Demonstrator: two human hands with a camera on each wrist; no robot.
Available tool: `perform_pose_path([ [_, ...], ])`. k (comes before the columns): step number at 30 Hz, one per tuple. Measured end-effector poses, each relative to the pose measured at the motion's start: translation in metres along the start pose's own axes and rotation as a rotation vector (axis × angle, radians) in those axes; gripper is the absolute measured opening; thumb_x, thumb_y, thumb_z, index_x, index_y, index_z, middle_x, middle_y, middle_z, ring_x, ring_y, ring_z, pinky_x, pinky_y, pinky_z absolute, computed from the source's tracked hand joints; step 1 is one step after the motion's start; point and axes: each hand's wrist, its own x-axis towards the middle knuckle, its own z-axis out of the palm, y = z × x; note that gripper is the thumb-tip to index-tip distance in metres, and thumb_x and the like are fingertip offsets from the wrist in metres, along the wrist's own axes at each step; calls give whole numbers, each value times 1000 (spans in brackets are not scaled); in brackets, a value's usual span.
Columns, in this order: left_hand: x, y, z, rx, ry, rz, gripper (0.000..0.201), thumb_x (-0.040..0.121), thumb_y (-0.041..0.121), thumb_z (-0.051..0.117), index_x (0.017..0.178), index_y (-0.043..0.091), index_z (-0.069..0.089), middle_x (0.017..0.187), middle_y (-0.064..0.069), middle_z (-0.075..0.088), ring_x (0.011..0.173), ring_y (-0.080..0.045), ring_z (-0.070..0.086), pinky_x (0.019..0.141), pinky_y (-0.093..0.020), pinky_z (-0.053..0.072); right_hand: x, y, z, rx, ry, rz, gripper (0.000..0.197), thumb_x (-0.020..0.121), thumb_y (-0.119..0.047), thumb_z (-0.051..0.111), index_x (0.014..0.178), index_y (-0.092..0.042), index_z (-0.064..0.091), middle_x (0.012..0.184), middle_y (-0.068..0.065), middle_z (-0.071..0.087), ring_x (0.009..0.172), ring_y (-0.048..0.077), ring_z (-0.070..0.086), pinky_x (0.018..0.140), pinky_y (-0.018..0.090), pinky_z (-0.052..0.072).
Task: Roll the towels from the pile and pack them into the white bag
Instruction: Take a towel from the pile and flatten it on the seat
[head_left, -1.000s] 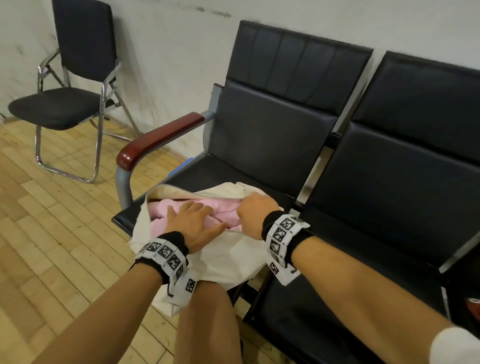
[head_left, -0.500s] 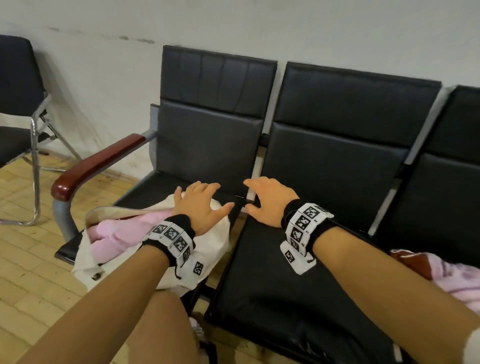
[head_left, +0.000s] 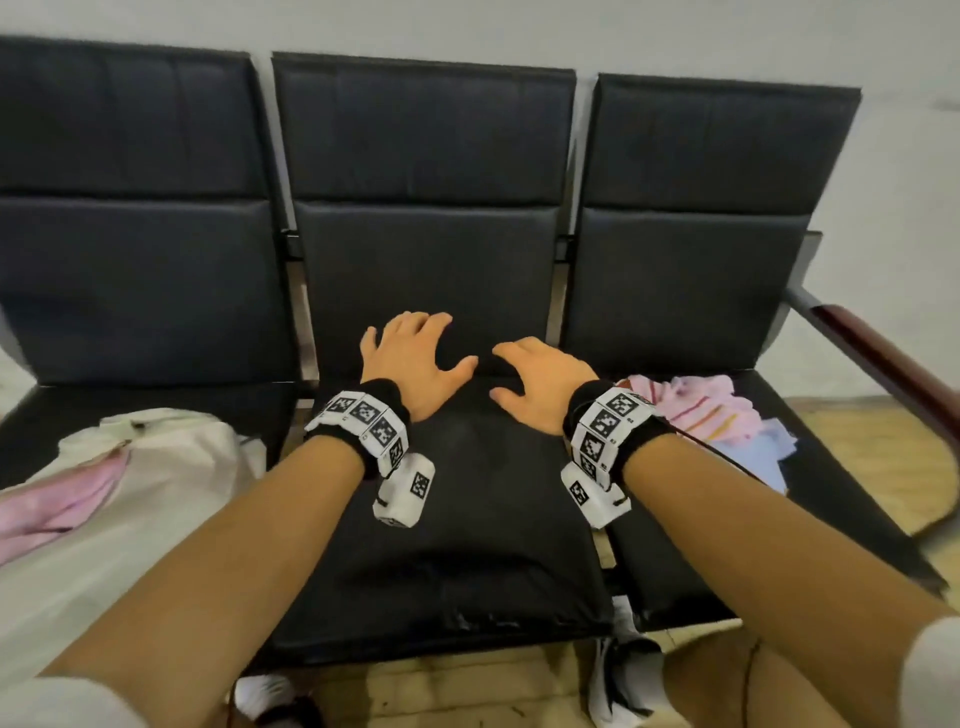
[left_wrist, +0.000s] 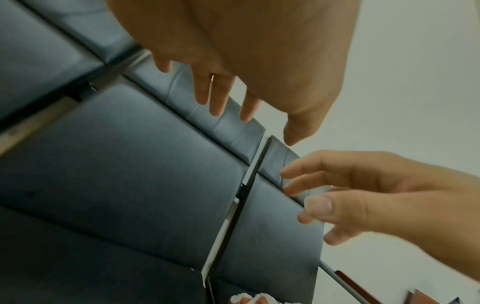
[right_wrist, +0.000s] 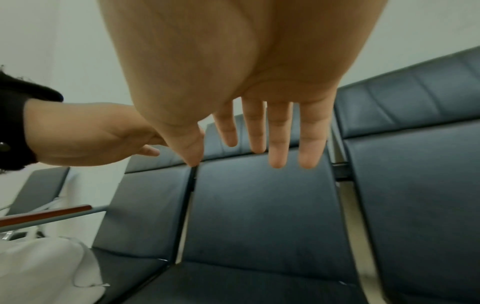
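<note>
The white bag (head_left: 171, 467) lies on the left seat with a pink towel (head_left: 57, 504) showing in its mouth; its white cloth (right_wrist: 44, 267) also fills the lower left of the right wrist view. The towel pile (head_left: 701, 405), pink with striped and pale blue pieces, sits on the right seat. Both hands hover over the middle seat (head_left: 457, 519) with nothing in them. My left hand (head_left: 410, 353) has its fingers spread; it shows from below in the left wrist view (left_wrist: 233, 61). My right hand (head_left: 540, 379), fingers straight (right_wrist: 259, 82), is just left of the pile.
A row of three black padded seats stands against a pale wall. A red-brown armrest (head_left: 893, 358) closes the right end. Wooden floor (head_left: 857, 457) shows beyond the right seat and under the front edge. White shoes (head_left: 618, 670) are below the seats.
Both hands have left the white bag and swung right over the middle seat. The view has turned right, bringing the towel pile into sight.
</note>
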Motion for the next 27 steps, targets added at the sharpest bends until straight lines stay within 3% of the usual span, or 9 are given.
perform_pose_path([
  [5, 16, 47, 56, -111, -74, 0, 68, 89, 62, 53, 147, 31, 37, 157, -3, 32, 148, -24, 21, 118, -54, 19, -22, 73, 36, 37, -70, 155, 61, 93, -46, 54, 146, -22, 37, 143, 2, 43, 126, 25, 49, 101, 42, 46],
  [13, 23, 94, 130, -215, -200, -15, 67, 90, 54, 58, 148, 29, 36, 157, -4, 31, 145, -26, 26, 116, -51, 27, -45, 179, 102, -44, -137, 415, 56, 86, -41, 57, 137, -20, 48, 134, 8, 49, 121, 31, 48, 99, 45, 45],
  [15, 24, 100, 144, -229, -233, -37, 66, 90, 51, 60, 148, 29, 36, 156, -3, 33, 144, -26, 29, 114, -51, 30, -46, 202, 113, -100, -157, 467, 57, 84, -39, 58, 136, -19, 50, 142, 8, 42, 129, 31, 40, 105, 47, 39],
  [19, 25, 105, 169, -241, -279, -66, 66, 90, 47, 62, 148, 28, 37, 153, -1, 36, 140, -25, 34, 112, -49, 33, -43, 243, 136, -155, -209, 553, 63, 87, -43, 59, 146, -27, 42, 164, 9, 0, 150, 31, 2, 119, 49, 11],
  [21, 25, 103, 177, -234, -301, -71, 66, 90, 46, 62, 148, 28, 36, 153, -2, 37, 140, -25, 35, 110, -48, 33, -44, 258, 142, -153, -240, 596, 67, 89, -50, 56, 149, -26, 36, 165, 8, -4, 151, 30, -5, 119, 50, 7],
  [24, 26, 99, 180, -232, -334, -73, 65, 91, 46, 62, 148, 29, 34, 151, -3, 40, 138, -25, 37, 108, -47, 34, -43, 266, 134, -43, -159, 628, 74, 89, -36, 59, 152, -13, 27, 161, 10, 20, 148, 29, 16, 118, 46, 23],
  [27, 28, 93, 176, -272, -331, -81, 65, 91, 43, 63, 148, 29, 35, 148, -5, 43, 136, -26, 40, 108, -46, 38, -33, 249, 120, 206, 58, 552, 67, 85, -17, 65, 147, -9, 41, 145, 17, 45, 133, 33, 43, 110, 37, 35],
])
